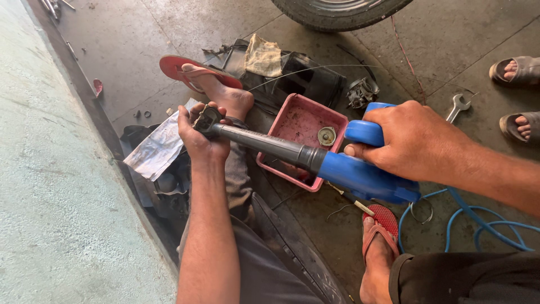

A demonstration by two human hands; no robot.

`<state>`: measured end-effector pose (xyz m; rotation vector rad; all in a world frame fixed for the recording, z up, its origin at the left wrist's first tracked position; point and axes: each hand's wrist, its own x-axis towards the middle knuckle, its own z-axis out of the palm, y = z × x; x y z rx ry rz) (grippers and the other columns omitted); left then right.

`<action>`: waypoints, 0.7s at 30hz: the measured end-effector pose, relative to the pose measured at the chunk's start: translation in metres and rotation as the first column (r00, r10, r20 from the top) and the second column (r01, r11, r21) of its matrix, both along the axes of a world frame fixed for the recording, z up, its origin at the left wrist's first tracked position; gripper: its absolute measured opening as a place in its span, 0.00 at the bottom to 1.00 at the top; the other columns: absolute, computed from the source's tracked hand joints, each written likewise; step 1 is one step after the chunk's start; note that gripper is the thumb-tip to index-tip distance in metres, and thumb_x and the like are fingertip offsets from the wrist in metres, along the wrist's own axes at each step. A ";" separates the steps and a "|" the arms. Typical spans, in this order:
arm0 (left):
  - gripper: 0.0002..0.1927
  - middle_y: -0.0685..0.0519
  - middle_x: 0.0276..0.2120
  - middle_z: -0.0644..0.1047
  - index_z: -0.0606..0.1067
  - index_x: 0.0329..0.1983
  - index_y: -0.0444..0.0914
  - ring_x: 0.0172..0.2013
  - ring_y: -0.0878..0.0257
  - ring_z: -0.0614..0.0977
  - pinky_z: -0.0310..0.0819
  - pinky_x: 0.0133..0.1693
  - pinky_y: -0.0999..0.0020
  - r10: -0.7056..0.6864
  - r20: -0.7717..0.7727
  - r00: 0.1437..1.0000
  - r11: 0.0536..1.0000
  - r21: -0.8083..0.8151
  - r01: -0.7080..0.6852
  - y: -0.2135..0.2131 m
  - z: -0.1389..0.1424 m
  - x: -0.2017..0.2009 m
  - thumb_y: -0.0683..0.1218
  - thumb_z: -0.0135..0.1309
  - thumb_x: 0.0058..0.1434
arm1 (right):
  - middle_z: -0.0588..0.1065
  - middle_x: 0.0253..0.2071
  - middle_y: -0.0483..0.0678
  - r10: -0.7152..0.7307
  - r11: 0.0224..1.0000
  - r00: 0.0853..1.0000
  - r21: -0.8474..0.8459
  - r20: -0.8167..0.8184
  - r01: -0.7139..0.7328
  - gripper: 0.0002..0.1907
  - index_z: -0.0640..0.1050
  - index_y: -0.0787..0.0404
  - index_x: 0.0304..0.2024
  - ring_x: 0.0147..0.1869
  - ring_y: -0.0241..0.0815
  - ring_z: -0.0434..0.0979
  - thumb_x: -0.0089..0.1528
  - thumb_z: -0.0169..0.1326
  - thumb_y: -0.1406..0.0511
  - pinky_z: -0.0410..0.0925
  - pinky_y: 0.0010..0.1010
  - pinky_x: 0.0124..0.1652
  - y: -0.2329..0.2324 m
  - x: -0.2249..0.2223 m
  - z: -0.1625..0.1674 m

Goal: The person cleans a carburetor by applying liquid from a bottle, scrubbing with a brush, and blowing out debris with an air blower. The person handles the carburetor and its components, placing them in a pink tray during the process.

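Here the blue air blower (365, 169), its long grey nozzle slanting up-left over the pink tray (332, 115), sits gripped in the right hand (413, 138). The left hand (199, 135) closes around a small metal part (208, 117) at the nozzle tip.

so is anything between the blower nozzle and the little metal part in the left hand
Nothing visible. The grey nozzle of the blue blower, gripped by the right hand, runs straight to the small metal part in the left hand. The pink tray lies below the nozzle, not between.
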<state>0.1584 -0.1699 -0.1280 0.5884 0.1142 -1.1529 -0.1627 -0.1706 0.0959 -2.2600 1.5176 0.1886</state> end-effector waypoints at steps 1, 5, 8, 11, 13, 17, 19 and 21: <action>0.24 0.45 0.34 0.78 0.73 0.37 0.40 0.34 0.49 0.80 0.75 0.30 0.62 0.005 -0.002 1.000 1.000 -0.001 -0.005 0.000 -0.001 0.001 0.63 0.41 0.71 | 0.80 0.27 0.55 -0.006 1.000 1.000 0.004 0.011 0.006 0.22 0.81 0.60 0.33 0.32 0.55 0.83 0.54 0.65 0.49 0.74 0.45 0.35 0.000 0.000 0.000; 0.23 0.45 0.34 0.78 0.73 0.37 0.40 0.34 0.50 0.81 0.75 0.29 0.62 -0.003 0.018 1.000 1.000 -0.013 0.003 0.000 -0.004 0.001 0.63 0.41 0.70 | 0.80 0.27 0.55 -0.024 0.998 1.000 0.055 -0.001 0.024 0.22 0.81 0.59 0.35 0.33 0.53 0.84 0.54 0.65 0.48 0.74 0.44 0.37 0.004 0.002 0.000; 0.23 0.44 0.34 0.78 0.73 0.38 0.40 0.34 0.50 0.81 0.75 0.29 0.62 0.005 0.048 0.999 1.000 -0.011 -0.005 0.000 -0.006 0.002 0.63 0.41 0.71 | 0.81 0.28 0.55 -0.011 0.999 1.000 0.051 0.019 0.010 0.22 0.82 0.58 0.36 0.34 0.54 0.84 0.55 0.66 0.47 0.74 0.45 0.37 0.005 0.003 0.000; 0.23 0.44 0.35 0.79 0.73 0.38 0.39 0.33 0.49 0.81 0.74 0.29 0.62 0.018 0.110 0.994 1.000 -0.008 -0.017 -0.001 -0.007 0.005 0.63 0.42 0.71 | 0.80 0.28 0.56 0.015 1.000 1.000 0.013 0.012 -0.015 0.22 0.81 0.59 0.35 0.34 0.56 0.83 0.53 0.65 0.48 0.74 0.46 0.37 0.003 0.003 0.000; 0.23 0.44 0.34 0.78 0.73 0.38 0.39 0.33 0.49 0.81 0.74 0.28 0.62 0.012 0.117 0.993 1.000 -0.021 -0.010 -0.001 -0.008 0.007 0.63 0.42 0.71 | 0.80 0.28 0.57 -0.035 0.997 0.999 0.066 -0.030 0.037 0.23 0.81 0.60 0.35 0.34 0.56 0.84 0.54 0.65 0.48 0.74 0.46 0.37 0.002 0.002 0.001; 0.23 0.44 0.34 0.78 0.72 0.38 0.39 0.33 0.49 0.81 0.75 0.29 0.60 0.019 0.092 0.996 1.000 -0.011 -0.018 0.000 -0.008 0.008 0.63 0.42 0.70 | 0.80 0.29 0.56 -0.015 1.000 1.000 0.008 -0.019 0.015 0.24 0.81 0.61 0.34 0.35 0.56 0.84 0.54 0.65 0.47 0.74 0.46 0.37 0.003 0.003 0.002; 0.23 0.43 0.34 0.78 0.72 0.38 0.39 0.33 0.48 0.81 0.76 0.29 0.60 0.016 0.074 0.997 1.000 -0.008 -0.016 0.000 -0.008 0.008 0.63 0.42 0.70 | 0.80 0.29 0.56 -0.020 1.000 0.999 0.011 -0.029 0.021 0.23 0.81 0.60 0.35 0.35 0.55 0.84 0.54 0.65 0.47 0.74 0.46 0.37 0.004 0.003 0.002; 0.23 0.44 0.34 0.79 0.72 0.38 0.39 0.33 0.49 0.81 0.75 0.28 0.61 0.020 0.073 0.997 1.000 0.002 -0.021 0.000 -0.007 0.007 0.62 0.42 0.70 | 0.80 0.28 0.55 -0.034 0.998 0.999 0.043 -0.014 0.035 0.23 0.81 0.59 0.35 0.34 0.55 0.84 0.54 0.65 0.48 0.74 0.45 0.37 0.005 0.004 0.002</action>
